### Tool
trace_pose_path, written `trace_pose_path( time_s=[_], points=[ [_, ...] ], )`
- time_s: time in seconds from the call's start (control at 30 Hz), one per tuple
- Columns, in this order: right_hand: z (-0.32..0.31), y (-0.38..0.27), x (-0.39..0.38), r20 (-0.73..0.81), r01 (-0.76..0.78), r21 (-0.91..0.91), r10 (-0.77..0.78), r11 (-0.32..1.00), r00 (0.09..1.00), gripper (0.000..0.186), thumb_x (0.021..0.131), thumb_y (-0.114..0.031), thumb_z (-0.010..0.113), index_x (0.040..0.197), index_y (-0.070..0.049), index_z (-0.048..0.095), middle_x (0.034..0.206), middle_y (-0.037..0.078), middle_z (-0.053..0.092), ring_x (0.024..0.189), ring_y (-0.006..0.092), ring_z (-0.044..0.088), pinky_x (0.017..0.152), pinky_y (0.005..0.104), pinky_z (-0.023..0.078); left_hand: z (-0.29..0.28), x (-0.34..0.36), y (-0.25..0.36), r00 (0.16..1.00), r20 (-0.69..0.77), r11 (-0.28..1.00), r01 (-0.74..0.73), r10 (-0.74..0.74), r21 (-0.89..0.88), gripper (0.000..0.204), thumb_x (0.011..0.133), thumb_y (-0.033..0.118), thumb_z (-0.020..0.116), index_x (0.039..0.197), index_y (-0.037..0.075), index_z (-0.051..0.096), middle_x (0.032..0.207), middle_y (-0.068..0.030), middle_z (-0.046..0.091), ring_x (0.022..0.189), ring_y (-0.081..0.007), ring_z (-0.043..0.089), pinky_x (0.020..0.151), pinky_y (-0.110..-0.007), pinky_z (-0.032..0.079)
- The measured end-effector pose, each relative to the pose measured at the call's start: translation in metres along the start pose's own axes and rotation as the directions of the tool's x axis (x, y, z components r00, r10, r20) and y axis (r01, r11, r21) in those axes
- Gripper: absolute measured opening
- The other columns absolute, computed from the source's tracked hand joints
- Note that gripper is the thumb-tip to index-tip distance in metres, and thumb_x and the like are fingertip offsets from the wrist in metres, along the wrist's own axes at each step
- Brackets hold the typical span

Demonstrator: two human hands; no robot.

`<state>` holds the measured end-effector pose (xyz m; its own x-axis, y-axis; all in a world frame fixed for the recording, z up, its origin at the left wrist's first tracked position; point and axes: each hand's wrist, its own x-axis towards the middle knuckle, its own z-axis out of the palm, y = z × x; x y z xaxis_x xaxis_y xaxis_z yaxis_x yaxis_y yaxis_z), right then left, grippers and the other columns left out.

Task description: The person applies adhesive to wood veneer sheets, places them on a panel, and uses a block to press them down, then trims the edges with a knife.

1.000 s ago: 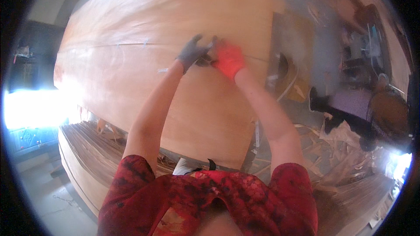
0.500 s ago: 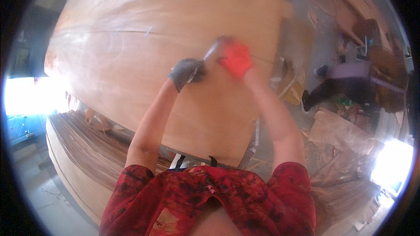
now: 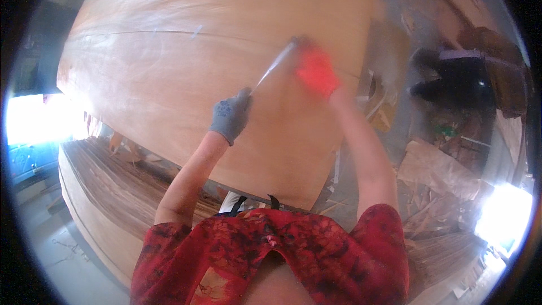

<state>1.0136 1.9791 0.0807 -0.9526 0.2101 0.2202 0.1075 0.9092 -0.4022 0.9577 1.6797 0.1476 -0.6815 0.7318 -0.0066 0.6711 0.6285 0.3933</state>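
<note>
My left hand, in a grey glove, is closed on the lower end of a shiny, narrow strip of tape. Up and to the right, the strip runs taut to my right hand, which wears a bright red glove and is smeared by motion. At that hand's fingertips is a small dark thing, too blurred to name. Both hands are over a large sheet of wood veneer. A thin seam crosses the sheet, with small pale tape pieces on it at the left.
A thick stack of veneer sheets lies at the lower left, beside the big sheet's edge. Scraps of veneer litter the floor on the right. Farther right are dark, blurred objects and a brown piece.
My hands have drawn apart: the left moved down and slightly left, the right up and to the right. More of the strip now shows between them.
</note>
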Motion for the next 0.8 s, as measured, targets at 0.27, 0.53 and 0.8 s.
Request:
trace_pose_path(
  time_s=[0.27, 0.53, 0.8],
  points=[
    [-0.005, -0.149, -0.063, 0.253, -0.3, 0.866, 0.165, 0.4, 0.953, 0.051, 0.099, -0.031, 0.061, 0.145, -0.013, 0.05, 0.105, 0.005, 0.068, 0.087, 0.0171, 0.061, 0.078, 0.0304, 0.051, -0.01, -0.012, 0.013, 0.999, 0.035, 0.998, 0.012, -0.013, 0.054, 0.021, 0.098, 0.024, 0.055, 0.116, 0.014, 0.06, 0.086, -0.0171, 0.069, 0.074, -0.0375, 0.068, 0.06, -0.049, 0.051],
    [-0.012, -0.144, -0.063, 0.495, -0.475, 0.795, -0.048, -0.377, 0.868, 0.047, 0.105, -0.031, 0.051, 0.144, -0.005, 0.049, 0.131, 0.009, 0.062, 0.104, 0.0171, 0.063, 0.069, 0.0238, 0.045, -0.046, 0.001, -0.028, 0.923, -0.379, 0.886, -0.121, -0.065, -0.447, 0.025, 0.096, 0.017, 0.063, 0.116, 0.004, 0.064, 0.105, -0.0135, 0.068, 0.085, -0.0253, 0.069, 0.075, -0.036, 0.054],
    [-0.021, -0.161, -0.056, 0.479, -0.456, 0.667, -0.129, -0.589, 0.868, 0.055, 0.099, -0.033, 0.059, 0.145, -0.005, 0.044, 0.138, 0.012, 0.057, 0.118, 0.0238, 0.06, 0.084, 0.0298, 0.052, 0.001, 0.101, -0.061, 0.698, 0.685, -0.149, 0.715, 0.207, -0.683, 0.065, 0.099, 0.055, 0.049, 0.118, -0.005, 0.061, 0.105, -0.0182, 0.071, 0.084, -0.0253, 0.073, 0.077, -0.037, 0.06]
  ],
)
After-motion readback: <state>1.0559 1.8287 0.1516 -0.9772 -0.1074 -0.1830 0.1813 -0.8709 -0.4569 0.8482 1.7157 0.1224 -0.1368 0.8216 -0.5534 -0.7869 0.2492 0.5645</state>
